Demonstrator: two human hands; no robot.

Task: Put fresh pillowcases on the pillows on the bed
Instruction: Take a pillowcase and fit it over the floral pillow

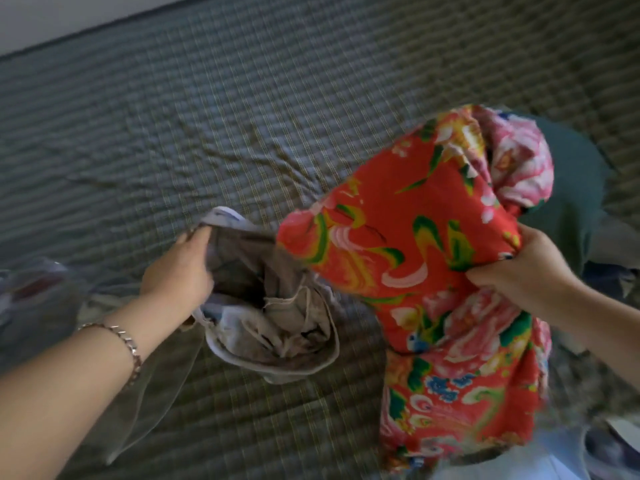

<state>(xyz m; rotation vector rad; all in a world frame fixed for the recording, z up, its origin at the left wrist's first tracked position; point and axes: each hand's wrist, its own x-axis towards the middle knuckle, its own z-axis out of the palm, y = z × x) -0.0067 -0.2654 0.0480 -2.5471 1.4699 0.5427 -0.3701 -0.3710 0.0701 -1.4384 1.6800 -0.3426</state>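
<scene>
My right hand [519, 268] grips a pillow in red floral fabric [408, 237] by its near right corner, holding it above the bed. Loose floral cloth hangs down from it toward me. My left hand [180, 271] clutches the rim of a grey pillowcase [277, 327], which is held with its mouth gaping upward. The pillow's far left corner sits just over that opening. A metal bracelet is on my left wrist. The picture is motion-blurred.
A green checked bed sheet [207, 116] covers the bed, wrinkled near the middle. A dark green item [571, 188] lies behind the pillow at the right. A blurred patterned cloth [31, 292] lies at the left edge. A pale wall shows at the top left.
</scene>
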